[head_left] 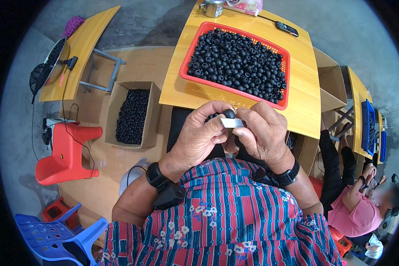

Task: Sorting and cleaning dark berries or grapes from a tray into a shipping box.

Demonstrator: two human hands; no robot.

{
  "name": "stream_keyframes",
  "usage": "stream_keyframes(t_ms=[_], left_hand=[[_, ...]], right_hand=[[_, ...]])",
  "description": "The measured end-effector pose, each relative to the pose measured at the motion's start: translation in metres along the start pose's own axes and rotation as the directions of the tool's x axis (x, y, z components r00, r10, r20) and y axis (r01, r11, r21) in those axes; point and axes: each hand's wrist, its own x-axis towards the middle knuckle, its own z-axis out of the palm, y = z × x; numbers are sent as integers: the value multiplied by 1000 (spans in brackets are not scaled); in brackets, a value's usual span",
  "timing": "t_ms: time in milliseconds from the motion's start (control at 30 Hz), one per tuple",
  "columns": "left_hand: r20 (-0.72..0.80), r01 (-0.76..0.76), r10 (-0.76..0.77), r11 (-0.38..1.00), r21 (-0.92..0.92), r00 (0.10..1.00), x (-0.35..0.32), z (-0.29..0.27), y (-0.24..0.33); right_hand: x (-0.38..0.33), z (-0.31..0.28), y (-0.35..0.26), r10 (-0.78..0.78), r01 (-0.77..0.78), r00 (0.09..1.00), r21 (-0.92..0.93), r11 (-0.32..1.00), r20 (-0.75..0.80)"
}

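Our left hand (197, 134) holds smooth, round black beads (229, 114); our right hand (266, 132) grips a flat, shiny metal blade (231, 123) just beside them. Farther off, a perforated red plastic basket (232, 91) heaped with hollow beads sits on our yellow worktop (175, 91).

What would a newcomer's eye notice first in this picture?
Probably the red plastic basket, heaped with small round black beads, on the yellow table at top centre. Next, just below, the bare left hand holds similar beads and the bare right hand a flat silvery strip.
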Motion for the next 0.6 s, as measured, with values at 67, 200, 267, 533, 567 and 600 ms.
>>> stream_keyframes(t_ms=[67,200,267,533,567,600], left_hand=[[9,-5,5,1000,5,1000,0,0,0],[-13,-45,46,999,23,999,1,7,0],[-13,-49,50,998,38,999,1,8,0],[-34,-60,64,993,102,997,3,8,2],[-47,-50,55,992,116,997,3,9,2],[-60,-39,47,991,129,997,3,9,3]], right_hand=[[1,-2,-1,23,-23,999,3,1000,24],[1,-2,-1,22,-22,1000,11,1000,1],[0,-3,-1,37,-37,999,8,999,19],[1,-3,1,38,-38,999,7,999,14],[1,-3,1,41,-41,999,5,999,14],[1,-3,2,42,-42,999,3,999,13]])
